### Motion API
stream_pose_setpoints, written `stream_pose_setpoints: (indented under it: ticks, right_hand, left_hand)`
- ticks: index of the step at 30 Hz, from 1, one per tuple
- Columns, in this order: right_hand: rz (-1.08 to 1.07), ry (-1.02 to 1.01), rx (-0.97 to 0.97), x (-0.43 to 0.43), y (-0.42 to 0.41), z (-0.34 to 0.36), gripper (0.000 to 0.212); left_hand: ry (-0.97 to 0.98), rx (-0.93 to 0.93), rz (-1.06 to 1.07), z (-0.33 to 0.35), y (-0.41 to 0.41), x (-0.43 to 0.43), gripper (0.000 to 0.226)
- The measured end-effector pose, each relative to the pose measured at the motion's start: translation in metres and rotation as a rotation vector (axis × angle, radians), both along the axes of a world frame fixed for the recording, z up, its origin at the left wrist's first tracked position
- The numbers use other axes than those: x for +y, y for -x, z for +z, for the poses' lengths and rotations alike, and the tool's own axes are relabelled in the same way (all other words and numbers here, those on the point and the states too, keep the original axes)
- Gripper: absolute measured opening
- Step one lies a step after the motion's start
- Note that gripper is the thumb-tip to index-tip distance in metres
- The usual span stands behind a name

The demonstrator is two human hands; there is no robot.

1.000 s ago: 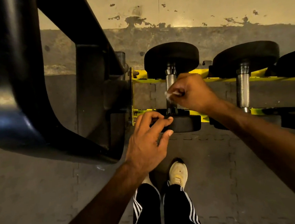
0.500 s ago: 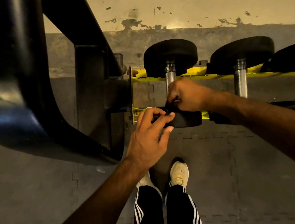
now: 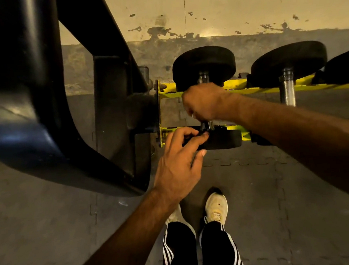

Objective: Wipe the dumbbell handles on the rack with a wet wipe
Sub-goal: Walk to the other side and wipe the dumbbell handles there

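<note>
On the yellow rack (image 3: 250,92), at its left end, lies the dumbbell (image 3: 203,66) being cleaned, set across the two rails with one black end toward the wall and one toward the person. The right arm reaches in from the right, and the right hand (image 3: 203,103) is clenched around the handle (image 3: 205,125), knuckles up. A small white sliver of wipe (image 3: 192,116) peeks out under its fingers. The left arm comes up from below. The left hand (image 3: 176,166) grips the near end of the same dumbbell, fingers curled over its top and thumb against its front.

Three dumbbells show, the second (image 3: 287,63) just right of the first and the third (image 3: 345,64) cut by the edge. Two pale shoes (image 3: 216,207) stand on the grey floor (image 3: 300,184). One black machine frame (image 3: 42,122) fills the left.
</note>
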State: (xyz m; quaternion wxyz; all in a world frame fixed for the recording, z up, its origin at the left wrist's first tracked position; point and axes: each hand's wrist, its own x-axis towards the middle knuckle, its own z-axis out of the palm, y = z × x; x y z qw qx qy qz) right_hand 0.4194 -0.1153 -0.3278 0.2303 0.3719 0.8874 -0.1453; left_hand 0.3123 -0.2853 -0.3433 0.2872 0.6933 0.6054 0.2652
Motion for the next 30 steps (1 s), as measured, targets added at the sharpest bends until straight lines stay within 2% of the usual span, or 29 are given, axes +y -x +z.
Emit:
stream_pose_setpoints:
  ticks: [1, 3, 5, 9, 11, 14, 18, 20, 22, 25, 27, 30]
  right_hand:
    - [0.035, 0.079, -0.015, -0.004, 0.003, 0.002, 0.006]
    - [0.047, 0.231, -0.023, -0.006, 0.004, 0.003, 0.021]
    - [-0.029, 0.201, 0.058, 0.001, -0.007, 0.001, 0.01]
    - [-0.361, -0.097, 0.413, 0.0, -0.054, -0.01, 0.012]
    - [-0.455, -0.021, 0.527, -0.02, -0.066, -0.013, 0.007]
    - [-0.588, 0.228, 0.556, -0.039, -0.073, -0.021, 0.023]
    - [-1.01, 0.166, 0.83, -0.027, -0.071, -0.034, 0.025]
    - [-1.231, 0.225, 0.971, -0.023, -0.064, -0.037, 0.022]
    - [-1.322, 0.379, 0.994, -0.028, -0.067, -0.035, 0.018]
    - [-1.335, 0.657, 0.831, -0.041, -0.087, -0.031, 0.022]
    - [-1.353, 0.686, 0.801, -0.039, -0.092, -0.034, 0.019]
    - [-1.591, 0.634, 1.029, -0.023, -0.08, -0.042, 0.017]
  left_hand:
    - [-0.001, -0.001, 0.002, 0.0, 0.0, 0.0, 0.034]
    - [-0.007, -0.002, 0.005, 0.001, 0.0, -0.001, 0.033]
    - [0.004, -0.008, 0.009, 0.001, 0.0, -0.001, 0.035]
    - [0.014, -0.009, -0.006, 0.0, 0.001, 0.0, 0.036]
    - [0.0, -0.006, -0.005, 0.0, 0.003, 0.003, 0.035]
    - [-0.009, -0.015, 0.006, 0.0, 0.004, 0.005, 0.032]
    - [-0.011, -0.012, 0.007, 0.003, 0.003, 0.007, 0.03]
    - [-0.018, -0.006, 0.009, 0.003, 0.004, 0.008, 0.03]
    - [-0.023, -0.005, 0.012, 0.002, 0.005, 0.007, 0.03]
    - [-0.027, -0.012, 0.012, 0.0, 0.003, 0.006, 0.03]
    - [-0.033, -0.013, 0.008, 0.0, 0.003, 0.007, 0.03]
    - [-0.043, -0.018, 0.019, -0.001, 0.002, 0.009, 0.029]
